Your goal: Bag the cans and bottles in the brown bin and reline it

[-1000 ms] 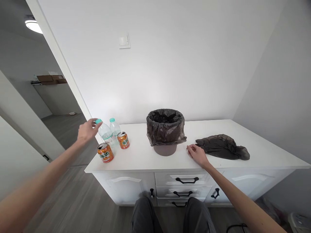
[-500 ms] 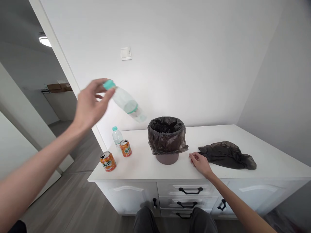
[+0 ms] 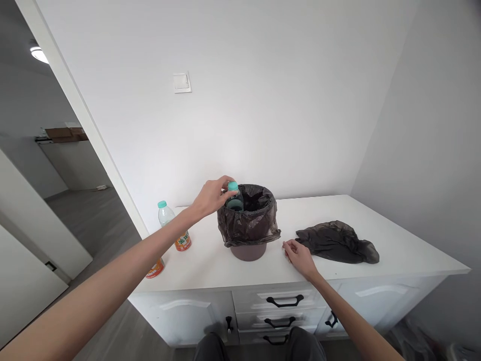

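Note:
My left hand [image 3: 213, 194] pinches a clear plastic bottle [image 3: 235, 202] by its teal cap. The bottle's lower part is down inside a brown trash bin [image 3: 248, 251], hidden by the dark bag [image 3: 248, 225] that lines the bin and folds over its rim. On the white cabinet top, to the right of the bin, rests my right hand [image 3: 299, 256] with its fingers curled together; whether anything is in them cannot be seen. Just beyond it lies a crumpled black plastic bag [image 3: 336, 243].
Left of the bin stand another teal-capped bottle [image 3: 165, 214] and two orange cans, one nearer can [image 3: 156, 269] and one farther can [image 3: 183, 242], partly covered by my left forearm. A wall with a light switch [image 3: 182, 82] rises behind the white cabinet [image 3: 203, 276].
My left hand has carried the bottle right and down, from the air left of the bin into the bin's mouth. The view has shifted slightly; my right hand stays on the cabinet top.

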`<act>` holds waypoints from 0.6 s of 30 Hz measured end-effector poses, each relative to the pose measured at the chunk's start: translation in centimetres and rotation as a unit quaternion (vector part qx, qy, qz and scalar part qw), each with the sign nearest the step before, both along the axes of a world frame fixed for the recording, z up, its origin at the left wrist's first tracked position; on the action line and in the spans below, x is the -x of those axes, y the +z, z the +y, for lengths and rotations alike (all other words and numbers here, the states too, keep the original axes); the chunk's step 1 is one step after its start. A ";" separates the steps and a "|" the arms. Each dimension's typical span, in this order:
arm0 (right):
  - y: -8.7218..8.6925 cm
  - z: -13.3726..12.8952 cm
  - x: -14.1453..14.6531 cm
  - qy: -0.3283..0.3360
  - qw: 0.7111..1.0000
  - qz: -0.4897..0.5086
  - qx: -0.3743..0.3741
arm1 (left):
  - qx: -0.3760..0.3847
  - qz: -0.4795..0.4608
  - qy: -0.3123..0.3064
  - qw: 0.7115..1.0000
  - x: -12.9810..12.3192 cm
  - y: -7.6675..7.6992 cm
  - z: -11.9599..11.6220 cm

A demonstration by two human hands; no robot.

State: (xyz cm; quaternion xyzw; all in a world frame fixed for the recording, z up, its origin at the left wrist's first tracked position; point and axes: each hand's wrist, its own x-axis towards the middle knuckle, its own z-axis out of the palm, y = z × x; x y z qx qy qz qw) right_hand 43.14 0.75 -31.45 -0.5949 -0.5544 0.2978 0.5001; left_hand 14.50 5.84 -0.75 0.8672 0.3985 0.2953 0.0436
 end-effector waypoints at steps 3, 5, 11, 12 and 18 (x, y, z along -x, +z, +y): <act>-0.1 0.1 0.0 0.001 1.000 0.006 0.001 | 0.046 0.048 0.006 0.998 0.3 -0.4 1.0; -0.1 0.1 0.0 0.003 1.000 0.006 0.003 | 0.061 0.089 0.018 0.994 0.4 -0.4 1.5; 0.2 -0.1 0.2 -0.001 1.000 -0.003 0.011 | 0.076 0.190 0.050 0.978 -0.6 -0.2 2.9; 0.3 -0.2 0.2 -0.001 1.000 -0.004 0.011 | 0.081 0.197 0.052 0.976 -0.9 -0.2 3.1; 0.6 -0.4 0.2 -0.003 1.000 -0.014 0.011 | 0.113 0.245 0.058 0.961 -2.0 -0.5 4.1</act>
